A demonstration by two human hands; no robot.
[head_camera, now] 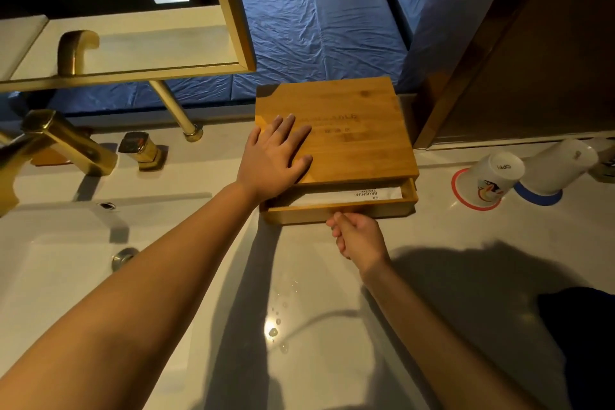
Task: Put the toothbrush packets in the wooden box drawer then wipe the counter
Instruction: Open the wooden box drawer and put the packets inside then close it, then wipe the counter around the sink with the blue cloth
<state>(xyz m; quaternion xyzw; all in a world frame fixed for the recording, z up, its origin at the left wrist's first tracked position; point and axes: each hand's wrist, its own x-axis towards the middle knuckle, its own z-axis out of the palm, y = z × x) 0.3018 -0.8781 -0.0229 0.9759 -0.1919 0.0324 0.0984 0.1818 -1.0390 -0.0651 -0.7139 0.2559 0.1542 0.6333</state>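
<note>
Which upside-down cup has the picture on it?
The white plastic cup with the red rim, the one closer to the wooden box. The frosted cup with the blue rim beside it shows no picture.

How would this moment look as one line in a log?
left hand flat on wooden box | right hand at drawer front | toothbrush packet inside | drawer partly open

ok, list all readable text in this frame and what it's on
"BRUSHING TEETH", upside down, on the white packet in the partly open drawer.
"OPFI", as best it reads, on the base of the near upturned cup.
Engraved lines on the wooden box lid: too faint to read.
</note>
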